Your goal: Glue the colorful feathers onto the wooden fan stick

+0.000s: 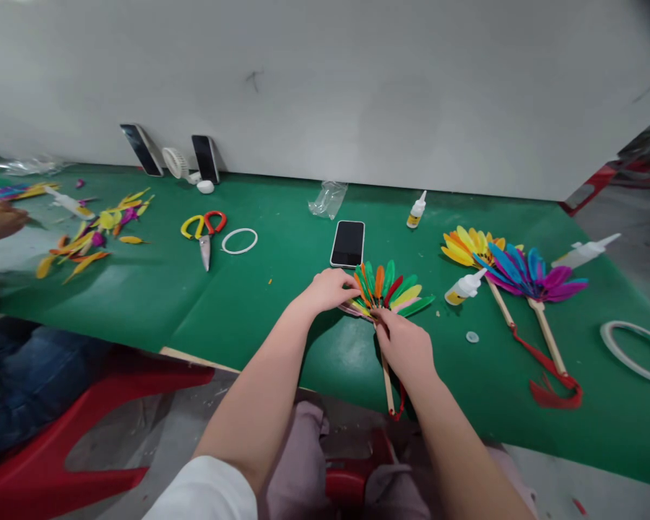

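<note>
A feather fan [388,287] with green, orange, yellow and red feathers lies on the green table in front of me, its wooden handle [386,383] pointing toward my lap. My left hand [330,289] is at the fan's left edge, its fingertips closed on the feathers there. My right hand [406,343] presses at the base of the feathers, where they meet the handle, with thumb and fingers together. A red cord hangs near the handle's lower end. Just beyond the fan lies a phone [348,243]. Exactly what my fingertips pinch is partly hidden.
To the right lie two feather fans [536,271], glue bottles [464,287] and a tape roll [636,354]. Farther back are a small glue bottle [417,211] and a plastic bag [328,200]. Scissors [206,235], a white ring [239,241] and loose feathers [89,242] lie left, near another person's hand [0,220].
</note>
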Motion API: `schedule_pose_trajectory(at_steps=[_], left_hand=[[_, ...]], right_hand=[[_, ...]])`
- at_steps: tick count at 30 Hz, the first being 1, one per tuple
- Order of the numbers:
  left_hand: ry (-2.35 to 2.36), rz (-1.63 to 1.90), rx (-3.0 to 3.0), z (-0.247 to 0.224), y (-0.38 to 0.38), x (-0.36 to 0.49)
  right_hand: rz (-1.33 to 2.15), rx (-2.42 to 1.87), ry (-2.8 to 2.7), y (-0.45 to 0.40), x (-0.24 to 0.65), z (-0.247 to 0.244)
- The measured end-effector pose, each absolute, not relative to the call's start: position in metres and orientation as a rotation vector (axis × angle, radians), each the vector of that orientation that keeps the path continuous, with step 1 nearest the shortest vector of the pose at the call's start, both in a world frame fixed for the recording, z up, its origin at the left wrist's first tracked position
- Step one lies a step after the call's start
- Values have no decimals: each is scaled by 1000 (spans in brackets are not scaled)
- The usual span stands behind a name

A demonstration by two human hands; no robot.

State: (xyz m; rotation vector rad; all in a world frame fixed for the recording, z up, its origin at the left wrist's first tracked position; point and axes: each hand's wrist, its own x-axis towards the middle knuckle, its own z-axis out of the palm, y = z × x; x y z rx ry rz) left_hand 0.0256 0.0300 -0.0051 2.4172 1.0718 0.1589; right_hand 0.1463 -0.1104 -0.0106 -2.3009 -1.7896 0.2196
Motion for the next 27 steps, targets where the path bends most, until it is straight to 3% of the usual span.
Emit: schedule_pose_trajectory(at_steps=[14, 27], left_hand=[[982, 168, 2406, -2, 28, 23], [1270, 277, 2231, -12, 29, 34]], right_hand=[[229, -2293, -1781, -110, 146, -11], [228, -2303, -1795, -110, 145, -9]])
